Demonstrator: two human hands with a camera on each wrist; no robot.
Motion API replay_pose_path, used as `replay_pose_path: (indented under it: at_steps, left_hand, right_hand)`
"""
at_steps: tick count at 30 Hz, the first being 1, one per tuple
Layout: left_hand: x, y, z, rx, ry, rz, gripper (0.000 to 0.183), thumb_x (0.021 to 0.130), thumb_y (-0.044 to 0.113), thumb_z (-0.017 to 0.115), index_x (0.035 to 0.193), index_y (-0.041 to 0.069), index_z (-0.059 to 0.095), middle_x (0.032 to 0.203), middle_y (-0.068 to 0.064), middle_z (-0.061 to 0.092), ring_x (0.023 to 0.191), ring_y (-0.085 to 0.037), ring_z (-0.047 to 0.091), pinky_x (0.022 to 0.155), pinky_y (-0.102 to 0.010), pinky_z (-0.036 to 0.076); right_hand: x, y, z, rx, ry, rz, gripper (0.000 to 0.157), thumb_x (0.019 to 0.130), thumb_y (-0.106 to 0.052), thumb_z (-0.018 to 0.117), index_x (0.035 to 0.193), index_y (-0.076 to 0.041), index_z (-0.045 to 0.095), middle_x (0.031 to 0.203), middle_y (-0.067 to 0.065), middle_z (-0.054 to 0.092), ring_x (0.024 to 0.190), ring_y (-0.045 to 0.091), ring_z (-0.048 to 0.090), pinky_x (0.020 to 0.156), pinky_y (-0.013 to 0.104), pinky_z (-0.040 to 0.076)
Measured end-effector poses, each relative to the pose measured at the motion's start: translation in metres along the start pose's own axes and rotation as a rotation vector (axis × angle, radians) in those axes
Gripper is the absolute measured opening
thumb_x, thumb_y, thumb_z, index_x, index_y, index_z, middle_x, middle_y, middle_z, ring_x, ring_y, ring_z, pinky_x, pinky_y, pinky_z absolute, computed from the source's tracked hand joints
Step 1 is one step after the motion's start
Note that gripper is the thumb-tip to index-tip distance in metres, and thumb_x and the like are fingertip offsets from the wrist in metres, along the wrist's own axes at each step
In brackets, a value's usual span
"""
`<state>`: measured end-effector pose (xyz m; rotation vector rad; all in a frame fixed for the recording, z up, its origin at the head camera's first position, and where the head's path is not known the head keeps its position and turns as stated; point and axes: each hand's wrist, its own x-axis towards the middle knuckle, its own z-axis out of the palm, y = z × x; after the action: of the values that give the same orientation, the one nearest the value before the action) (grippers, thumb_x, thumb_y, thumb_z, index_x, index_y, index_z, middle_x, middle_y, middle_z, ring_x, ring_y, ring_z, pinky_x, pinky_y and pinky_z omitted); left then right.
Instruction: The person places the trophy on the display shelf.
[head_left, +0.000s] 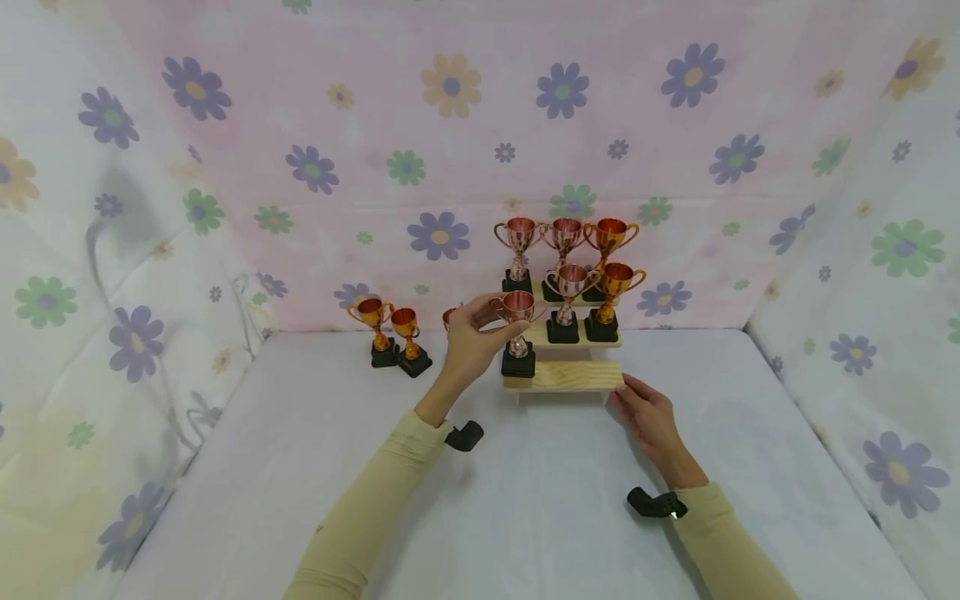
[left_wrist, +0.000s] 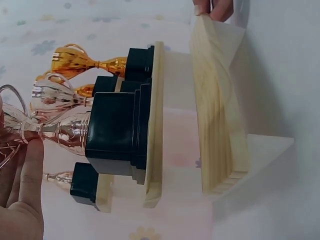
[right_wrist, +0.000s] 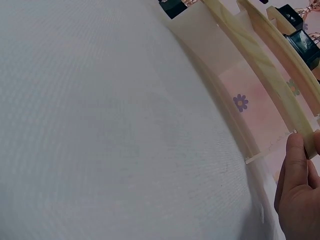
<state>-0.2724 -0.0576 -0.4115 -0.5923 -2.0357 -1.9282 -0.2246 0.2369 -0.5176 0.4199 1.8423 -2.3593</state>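
My left hand (head_left: 476, 340) holds a small rose-gold trophy cup (head_left: 518, 360) upright by its upper part. In the head view, the cup's black base overlaps the left end of the lowest board on a three-tier wooden display stand (head_left: 573, 377). At that board's right end, my right hand (head_left: 651, 417) pinches the wood between thumb and fingers, as the right wrist view also shows. The middle tier bears a rose-gold trophy (head_left: 572, 283) and a gold trophy (head_left: 617, 283). Along the top tier stand two rose-gold trophies and one gold trophy (head_left: 611, 237).
Two gold trophies (head_left: 406, 323) stand on the white tabletop (head_left: 300, 450) left of the stand. Partly hidden behind my left hand is another trophy (head_left: 449, 317). A flowered cloth backdrop (head_left: 375, 250) closes off the back and sides.
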Motion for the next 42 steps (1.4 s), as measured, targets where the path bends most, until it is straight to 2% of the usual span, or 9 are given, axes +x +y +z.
replay_pose_path:
  at_steps: [5, 11, 15, 22, 27, 30, 35, 37, 42]
  left_hand:
    - [0.008, -0.002, 0.008, 0.007, 0.003, -0.02, 0.041, 0.084, 0.009, 0.084, 0.122, 0.002, 0.07, 0.108, -0.018, 0.072, 0.101, -0.028, 0.071, 0.088, -0.035, 0.062]
    - [0.011, -0.007, 0.015, 0.025, 0.01, -0.051, 0.041, 0.084, 0.008, 0.084, 0.122, 0.001, 0.07, 0.109, -0.019, 0.071, 0.101, -0.031, 0.07, 0.088, -0.037, 0.062]
    - [0.013, -0.002, 0.018, -0.008, -0.006, -0.028, 0.044, 0.083, 0.007, 0.084, 0.124, 0.0, 0.069, 0.108, -0.022, 0.069, 0.099, -0.035, 0.07, 0.087, -0.041, 0.063]
    - [0.023, 0.002, 0.022, -0.022, -0.008, 0.003, 0.043, 0.084, 0.007, 0.083, 0.125, 0.002, 0.069, 0.101, -0.017, 0.069, 0.092, -0.024, 0.07, 0.084, -0.033, 0.063]
    - [0.028, -0.002, 0.023, -0.044, 0.021, 0.029, 0.043, 0.084, 0.001, 0.082, 0.124, -0.003, 0.067, 0.099, -0.02, 0.069, 0.09, -0.022, 0.07, 0.087, -0.037, 0.063]
    - [0.029, -0.006, 0.021, -0.037, 0.048, 0.035, 0.043, 0.084, 0.0, 0.082, 0.124, -0.003, 0.067, 0.098, -0.02, 0.069, 0.091, -0.027, 0.071, 0.089, -0.041, 0.062]
    - [0.032, -0.01, 0.018, -0.036, 0.067, 0.032, 0.044, 0.085, 0.0, 0.081, 0.126, -0.004, 0.066, 0.103, -0.027, 0.068, 0.097, -0.039, 0.07, 0.091, -0.048, 0.061]
    - [0.033, -0.011, 0.017, -0.035, 0.071, 0.026, 0.045, 0.085, 0.001, 0.081, 0.127, -0.004, 0.065, 0.105, -0.028, 0.068, 0.097, -0.037, 0.07, 0.091, -0.046, 0.061]
    - [0.036, -0.014, 0.017, -0.009, 0.079, -0.004, 0.047, 0.085, 0.005, 0.082, 0.129, 0.002, 0.066, 0.104, -0.019, 0.071, 0.093, -0.024, 0.071, 0.089, -0.038, 0.062]
  right_hand:
    - [0.0, 0.0, 0.0, 0.015, -0.001, 0.005, 0.054, 0.108, -0.015, 0.049, 0.157, -0.001, 0.031, 0.149, 0.01, 0.044, 0.11, 0.0, 0.062, 0.102, 0.018, 0.05]
    - [-0.001, -0.001, 0.0, 0.01, 0.005, 0.005, 0.054, 0.108, -0.015, 0.05, 0.157, -0.002, 0.031, 0.151, 0.01, 0.043, 0.11, 0.0, 0.062, 0.102, 0.018, 0.05]
    - [-0.001, -0.003, 0.002, -0.002, -0.005, -0.006, 0.054, 0.109, -0.016, 0.049, 0.157, -0.001, 0.031, 0.155, 0.013, 0.039, 0.112, 0.001, 0.061, 0.104, 0.018, 0.049]
    - [-0.001, -0.005, 0.004, -0.004, 0.002, 0.001, 0.056, 0.108, -0.016, 0.05, 0.158, -0.002, 0.029, 0.158, 0.014, 0.036, 0.114, 0.001, 0.06, 0.106, 0.019, 0.047]
    - [0.0, -0.004, 0.005, 0.002, 0.001, 0.003, 0.055, 0.108, -0.015, 0.049, 0.158, -0.002, 0.029, 0.158, 0.014, 0.035, 0.115, 0.002, 0.06, 0.106, 0.019, 0.048]
    - [0.0, -0.003, 0.005, -0.002, -0.002, 0.002, 0.055, 0.109, -0.015, 0.049, 0.158, -0.001, 0.029, 0.158, 0.015, 0.035, 0.115, 0.002, 0.059, 0.105, 0.019, 0.048]
    - [-0.001, -0.002, 0.004, 0.001, -0.007, -0.003, 0.055, 0.109, -0.015, 0.049, 0.158, 0.0, 0.029, 0.156, 0.015, 0.037, 0.114, 0.001, 0.06, 0.105, 0.019, 0.049]
    - [-0.001, -0.002, 0.004, 0.0, -0.007, -0.008, 0.055, 0.108, -0.015, 0.049, 0.157, 0.0, 0.029, 0.155, 0.014, 0.038, 0.113, 0.001, 0.06, 0.104, 0.019, 0.049]
    - [-0.001, 0.0, 0.003, -0.001, 0.002, -0.009, 0.054, 0.108, -0.015, 0.049, 0.157, 0.0, 0.03, 0.154, 0.013, 0.039, 0.112, 0.001, 0.061, 0.102, 0.018, 0.05]
